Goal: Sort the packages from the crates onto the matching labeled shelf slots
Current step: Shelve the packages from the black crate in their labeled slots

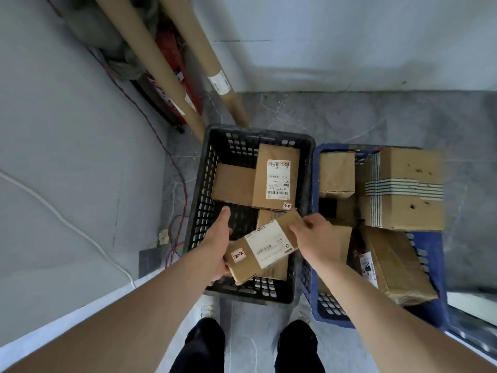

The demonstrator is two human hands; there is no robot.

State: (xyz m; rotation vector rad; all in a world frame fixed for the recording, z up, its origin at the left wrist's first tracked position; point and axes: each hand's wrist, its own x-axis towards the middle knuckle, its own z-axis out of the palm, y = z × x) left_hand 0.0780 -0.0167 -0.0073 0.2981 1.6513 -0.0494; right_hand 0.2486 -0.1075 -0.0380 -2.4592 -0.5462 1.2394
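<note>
My left grip (219, 247) and right grip (316, 238) each grasp one end of the flat brown cardboard package (265, 249) with a white label. I see it tilted above the black slatted plastic crate (208, 184), beside the blue crate (433, 278).

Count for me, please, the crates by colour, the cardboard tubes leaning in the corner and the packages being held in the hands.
Black crates: 1
Blue crates: 1
Cardboard tubes: 2
Held packages: 1
Total: 5
</note>
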